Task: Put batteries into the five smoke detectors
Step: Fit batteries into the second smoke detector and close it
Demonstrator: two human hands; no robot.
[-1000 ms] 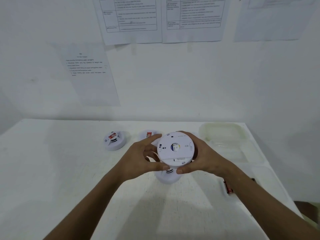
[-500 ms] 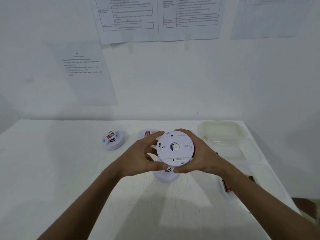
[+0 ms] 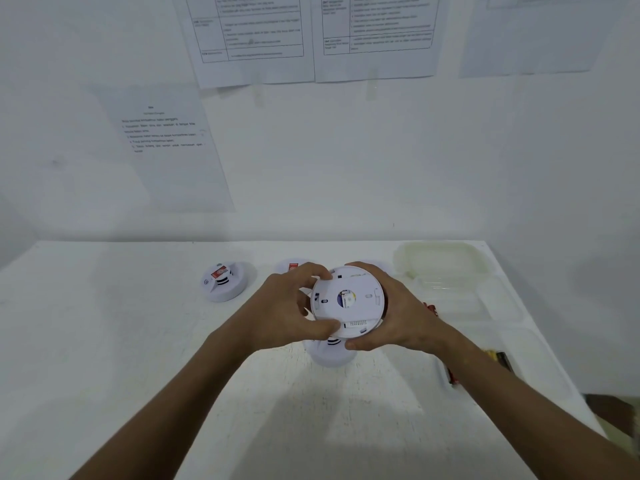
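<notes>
Table [image 3: 145, 393]: white, worn surface, running from the near edge to the far wall.
Near detector [image 3: 334, 355]: white smoke detector lying on the table directly beneath the held one, mostly hidden by the hands.
Batteries [image 3: 450, 374]: red-ended cells on the table at right, beside the right forearm; another dark one [image 3: 502, 360] just past the arm; count unclear.
Held smoke detector [image 3: 348, 301]: white disc lifted above the table at centre, flat back turned toward the camera, round opening in the middle.
Left hand [image 3: 287, 306]: curled round the disc's left rim, thumb pressed on the lower left edge, fingertips hooked over the top left.
Right hand [image 3: 398, 310]: wrapped round the right rim, thumb under the lower edge, fingers over the top right.
Far left detector [image 3: 225, 280]: face up, red label on its raised centre, well apart from the hands.
Far middle detector [image 3: 292, 266]: partly hidden behind the left hand, red label showing.
Plastic container [image 3: 446, 268]: translucent, far right, with clear trays just nearer.
Wall papers [image 3: 252, 39]: printed sheets, text unreadable.
</notes>
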